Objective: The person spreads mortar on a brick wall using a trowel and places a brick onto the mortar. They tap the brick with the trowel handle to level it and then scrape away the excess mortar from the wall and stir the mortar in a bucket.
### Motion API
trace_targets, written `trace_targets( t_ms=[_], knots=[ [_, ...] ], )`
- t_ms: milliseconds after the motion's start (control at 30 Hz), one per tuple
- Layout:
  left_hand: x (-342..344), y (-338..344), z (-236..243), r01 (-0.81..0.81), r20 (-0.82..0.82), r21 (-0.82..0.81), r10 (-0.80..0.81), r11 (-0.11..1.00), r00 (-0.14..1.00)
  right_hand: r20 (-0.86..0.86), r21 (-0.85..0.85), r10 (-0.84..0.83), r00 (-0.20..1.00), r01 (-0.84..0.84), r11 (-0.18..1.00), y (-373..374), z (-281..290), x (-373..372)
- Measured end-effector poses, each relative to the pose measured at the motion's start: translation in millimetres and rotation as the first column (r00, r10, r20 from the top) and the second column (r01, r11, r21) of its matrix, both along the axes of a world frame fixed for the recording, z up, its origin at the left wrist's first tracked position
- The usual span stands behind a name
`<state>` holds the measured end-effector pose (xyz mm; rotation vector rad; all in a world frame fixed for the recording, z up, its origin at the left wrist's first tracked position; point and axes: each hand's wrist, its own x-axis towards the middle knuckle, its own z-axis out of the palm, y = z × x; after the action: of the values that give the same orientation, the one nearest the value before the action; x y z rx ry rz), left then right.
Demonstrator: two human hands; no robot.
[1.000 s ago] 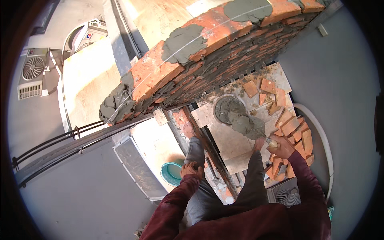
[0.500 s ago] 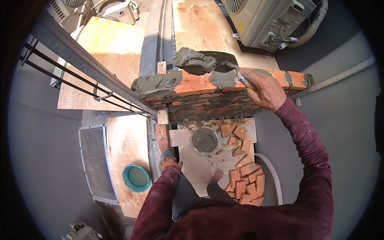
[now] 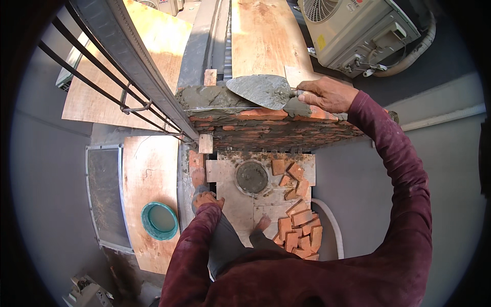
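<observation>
My right hand [image 3: 331, 95] is closed around the handle of a trowel [image 3: 262, 91]. The trowel's broad, mortar-smeared blade lies over the top of the brick wall [image 3: 255, 128], pointing left. Wet grey mortar [image 3: 207, 97] covers the wall's left top, touching or just under the blade; the blade hides the exact contact. A thin string [image 3: 215, 109] runs along the wall's upper edge. Lower down, my left hand [image 3: 208, 200] rests on my left knee with its fingers curled; whether anything is under them cannot be made out.
A round tub of mortar [image 3: 251, 178] stands on the boards below the wall. Loose bricks [image 3: 302, 230] are piled to its right. A teal basin [image 3: 159, 221] sits on plywood at left. A metal post [image 3: 138, 61] with rods rises at left; an air-conditioner unit [image 3: 358, 36] stands far right.
The trowel has gone from carrying a mortar lump beyond the wall to lying over its top, turned over. More mortar now covers the wall's left part. My left hand stays on the knee.
</observation>
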<state>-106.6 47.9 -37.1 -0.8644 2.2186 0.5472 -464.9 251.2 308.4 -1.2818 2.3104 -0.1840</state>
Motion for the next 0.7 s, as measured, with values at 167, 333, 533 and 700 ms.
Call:
trace_targets(
  t_ms=[167,333,533,700],
  knots=[
    [1,-2,0,0.016,0.023,0.006,-0.016,1.0,1.0,0.087,0.217,0.016,0.996,-0.034,0.976,-4,-5,-28],
    [4,-11,-1,-0.011,0.002,0.011,0.011,1.0,1.0,0.12,0.247,-0.03,0.992,0.0,0.969,21,0,-38],
    [-7,-5,5,-0.01,0.062,0.037,0.008,0.999,0.998,0.054,0.218,-0.08,0.995,0.067,0.974,65,-5,-48],
    [6,5,-3,0.037,-0.003,-0.042,-0.037,0.998,0.999,-0.088,-0.037,-0.227,0.97,0.225,0.974,124,39,-14]
  ],
)
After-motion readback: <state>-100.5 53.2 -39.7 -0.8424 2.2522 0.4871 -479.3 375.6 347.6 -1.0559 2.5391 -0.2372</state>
